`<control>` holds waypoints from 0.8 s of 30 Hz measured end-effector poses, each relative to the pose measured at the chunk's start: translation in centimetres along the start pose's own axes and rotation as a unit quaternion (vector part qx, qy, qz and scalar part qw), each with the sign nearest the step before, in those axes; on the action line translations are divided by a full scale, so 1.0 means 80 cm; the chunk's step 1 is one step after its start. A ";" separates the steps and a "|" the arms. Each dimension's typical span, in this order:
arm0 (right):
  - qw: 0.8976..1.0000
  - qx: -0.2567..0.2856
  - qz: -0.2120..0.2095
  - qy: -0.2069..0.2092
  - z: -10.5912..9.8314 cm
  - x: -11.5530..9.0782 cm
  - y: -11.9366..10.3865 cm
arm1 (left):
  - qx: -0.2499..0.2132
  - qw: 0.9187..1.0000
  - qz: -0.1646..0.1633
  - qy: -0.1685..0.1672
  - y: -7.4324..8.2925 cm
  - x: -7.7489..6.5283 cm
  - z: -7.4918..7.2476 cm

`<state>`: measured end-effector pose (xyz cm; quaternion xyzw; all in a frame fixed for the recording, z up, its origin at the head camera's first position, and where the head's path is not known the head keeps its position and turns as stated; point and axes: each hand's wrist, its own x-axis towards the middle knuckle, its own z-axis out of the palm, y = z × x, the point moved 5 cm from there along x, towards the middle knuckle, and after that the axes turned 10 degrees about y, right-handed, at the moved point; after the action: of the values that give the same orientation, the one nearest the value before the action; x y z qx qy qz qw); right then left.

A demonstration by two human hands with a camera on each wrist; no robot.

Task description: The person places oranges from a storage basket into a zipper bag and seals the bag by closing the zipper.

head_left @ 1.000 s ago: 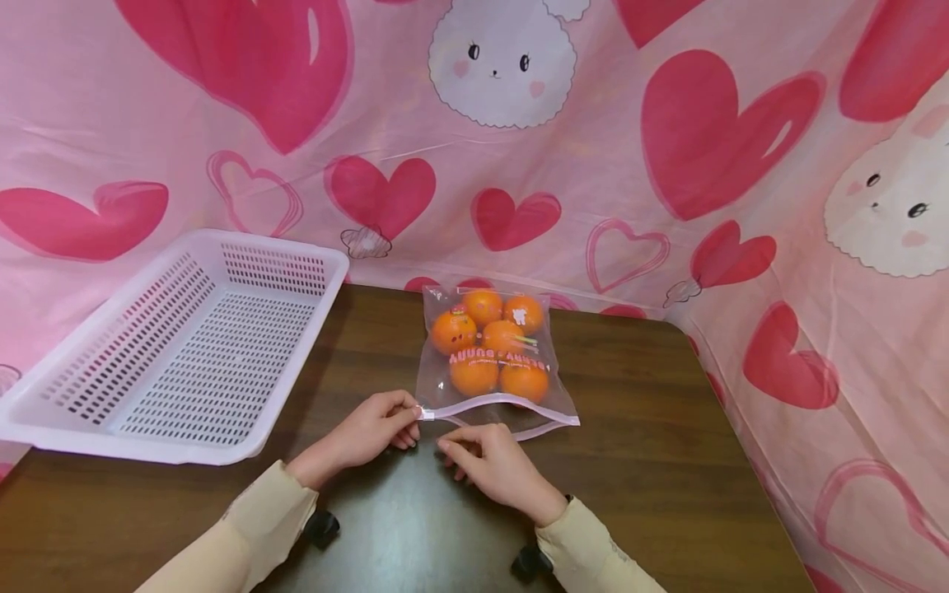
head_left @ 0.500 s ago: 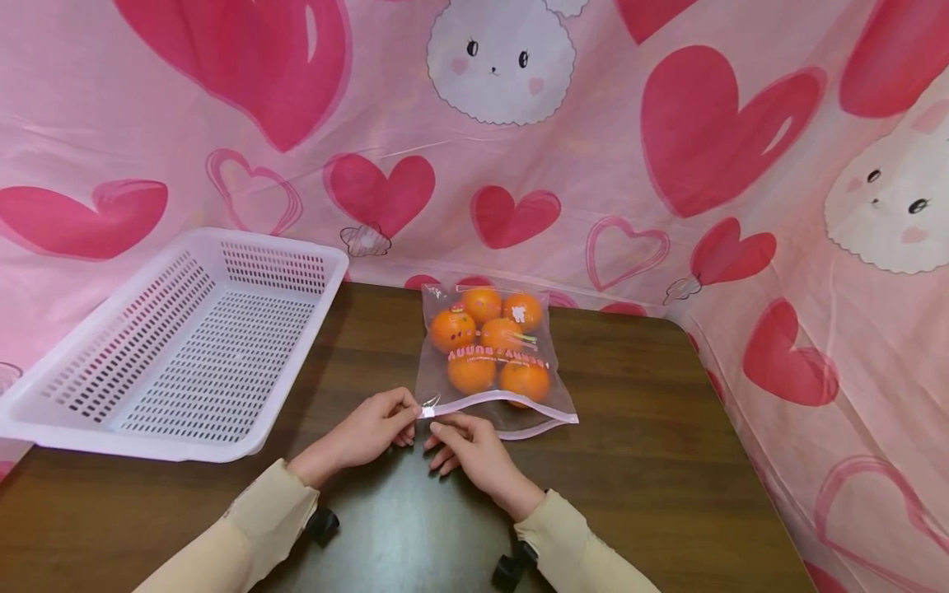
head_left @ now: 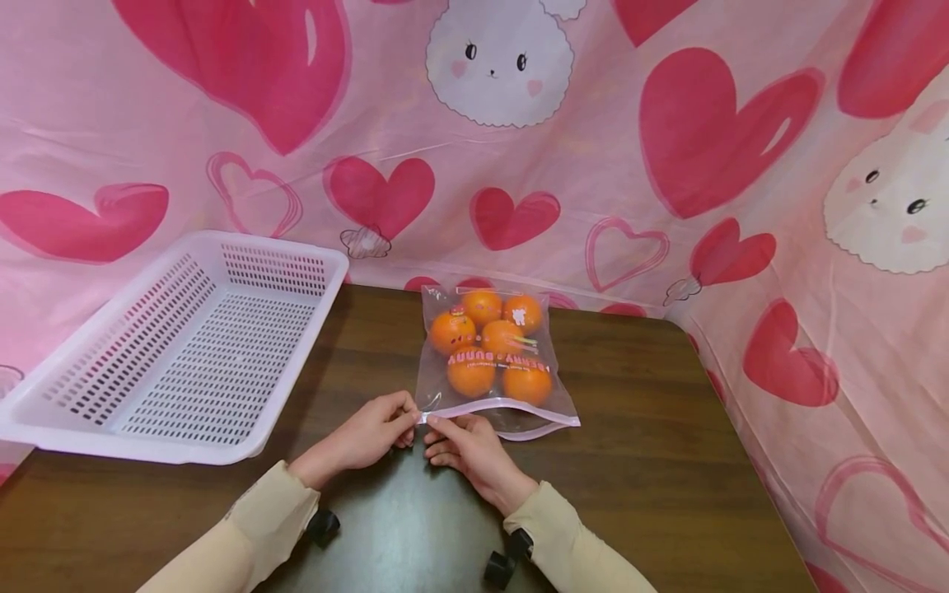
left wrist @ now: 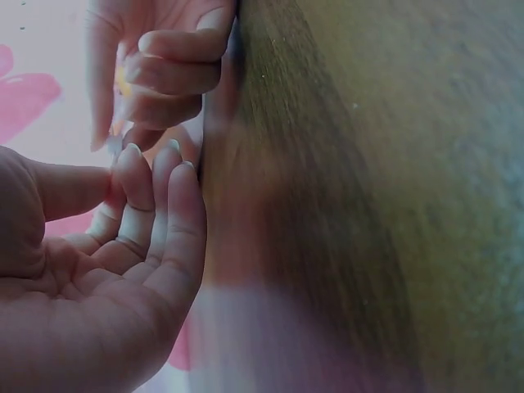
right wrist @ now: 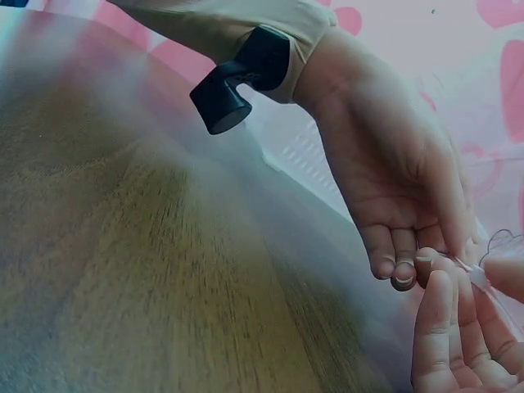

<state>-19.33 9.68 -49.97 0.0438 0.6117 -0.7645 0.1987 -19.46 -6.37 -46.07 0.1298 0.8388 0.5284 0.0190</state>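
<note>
A clear zip bag (head_left: 437, 375) with pink print lies on the table, its mouth toward me and gaping toward the right. Several oranges (head_left: 471, 372) are inside it. My left hand (head_left: 376, 430) pinches the bag's left corner at the zip between thumb and forefinger. Close against it, my right hand (head_left: 478, 455) has thumb and forefinger on the small white slider (right wrist: 477, 276) at the zip's left end. The thumb and fingers partly cover the slider. In the left wrist view, the left hand (left wrist: 106, 270) faces the right hand (left wrist: 168, 65), fingertips nearly meeting.
A white plastic basket (head_left: 278, 387) with slotted walls stands on the left of the brown wooden table (head_left: 652, 461). Behind the table hangs a pink cloth (head_left: 593, 181) with hearts and rabbit faces. A black camera mount sits on each wrist.
My right hand has moved left along the bag's mouth to the slider, and its thumb now presses there. My left hand has kept its pinch on the corner, almost unmoved.
</note>
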 end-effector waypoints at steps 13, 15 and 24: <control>0.999 0.002 -0.018 0.033 0.002 -0.004 -0.008 | 0.025 1.000 0.004 0.007 0.009 0.001 -0.004; 0.999 0.004 -0.019 0.041 0.000 -0.005 -0.011 | 0.027 1.000 0.006 0.011 0.009 0.002 -0.006; 0.996 0.027 -0.017 0.088 -0.030 -0.004 -0.022 | 0.032 0.999 0.000 0.013 0.003 0.004 -0.015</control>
<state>-20.13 12.37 -48.85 0.1060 0.6066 -0.7772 0.1296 -19.95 -7.25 -45.32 0.1234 0.8554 0.5031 0.0036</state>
